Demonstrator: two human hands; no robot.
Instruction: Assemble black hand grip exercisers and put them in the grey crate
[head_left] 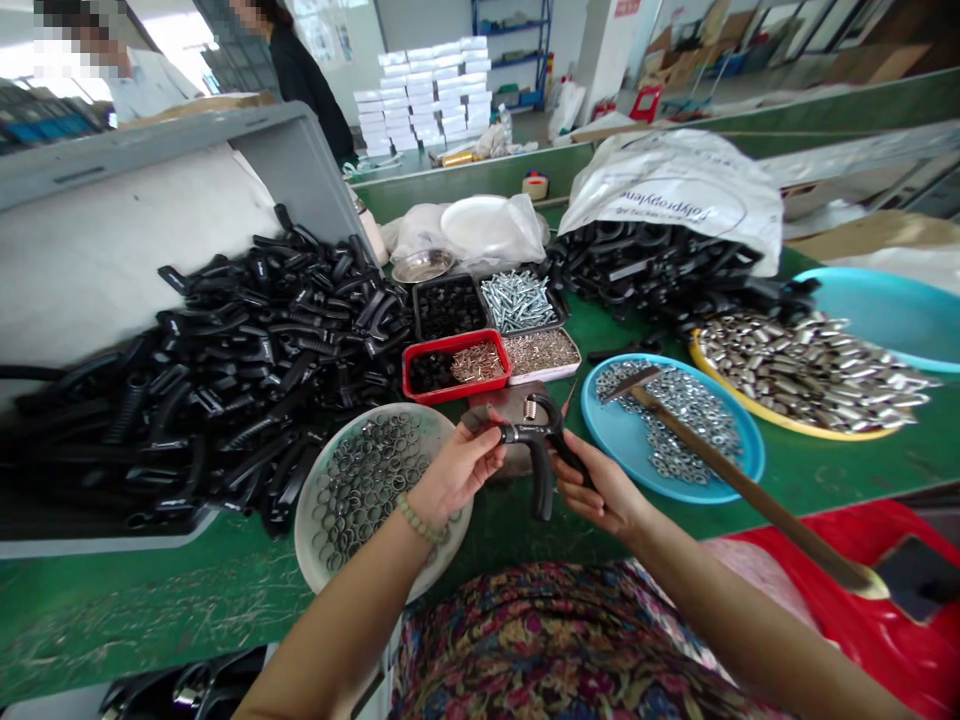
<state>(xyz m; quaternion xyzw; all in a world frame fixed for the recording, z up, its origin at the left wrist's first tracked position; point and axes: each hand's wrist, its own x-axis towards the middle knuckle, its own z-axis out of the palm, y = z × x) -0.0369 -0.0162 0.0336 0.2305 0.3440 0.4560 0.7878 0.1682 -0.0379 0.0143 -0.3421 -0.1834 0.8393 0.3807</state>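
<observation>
Between my two hands is a black hand grip strengthener [538, 470] with a metal coil spring [530, 408] near its top. My left hand [461, 465] is closed on its left side, pinching it with thumb and fingers. My right hand [604, 490] is closed round the other black handle [574, 462]. A thin pointed thing sticks up by the right fingers, too small to name. Below the left wrist is a white bowl of metal rings [319, 500]. To the right of my right hand is a blue tray of metal nuts [750, 475], with a wooden-handled hammer [720, 465] lying across it.
A grey crate [289, 150] of black handles stands left. Ahead are a red tray [409, 375] of small parts and a tray of screws [517, 300]. Right are a yellow tray [817, 425] of metal sleeves and a white sack [675, 185] over black parts. Two people are beyond.
</observation>
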